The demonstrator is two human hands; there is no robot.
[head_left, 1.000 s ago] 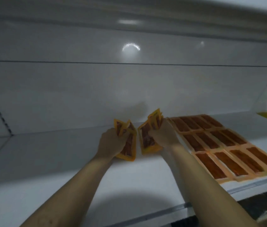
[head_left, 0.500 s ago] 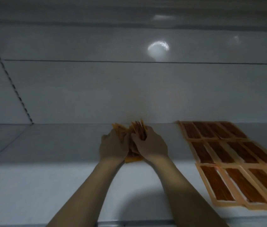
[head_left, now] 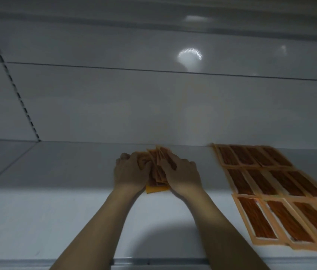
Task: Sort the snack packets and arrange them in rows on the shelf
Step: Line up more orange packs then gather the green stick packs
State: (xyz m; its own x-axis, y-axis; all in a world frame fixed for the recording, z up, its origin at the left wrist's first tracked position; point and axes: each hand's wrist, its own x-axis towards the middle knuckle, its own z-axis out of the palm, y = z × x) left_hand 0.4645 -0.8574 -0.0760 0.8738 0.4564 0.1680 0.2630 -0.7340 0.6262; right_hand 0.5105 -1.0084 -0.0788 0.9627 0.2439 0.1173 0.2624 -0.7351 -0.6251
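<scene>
A bundle of orange snack packets (head_left: 158, 168) with brown contents sits between my two hands near the back of the white shelf (head_left: 56, 221). My left hand (head_left: 130, 172) grips the bundle's left side and my right hand (head_left: 183, 175) grips its right side, fingers curled over the top packets. The bundle's lower edge touches the shelf. To the right, several more orange snack packets (head_left: 270, 190) lie flat in three neat rows reaching from the back wall to the front edge.
The shelf's white back panel (head_left: 114, 106) rises just behind the bundle. A slotted upright (head_left: 20, 98) runs down the left rear corner. The shelf's front rail (head_left: 153, 262) crosses the bottom of the view.
One second ago each hand held its own fan of packets, apart. They have come together into a single bundle, now lowered onto the shelf. The view has shifted left.
</scene>
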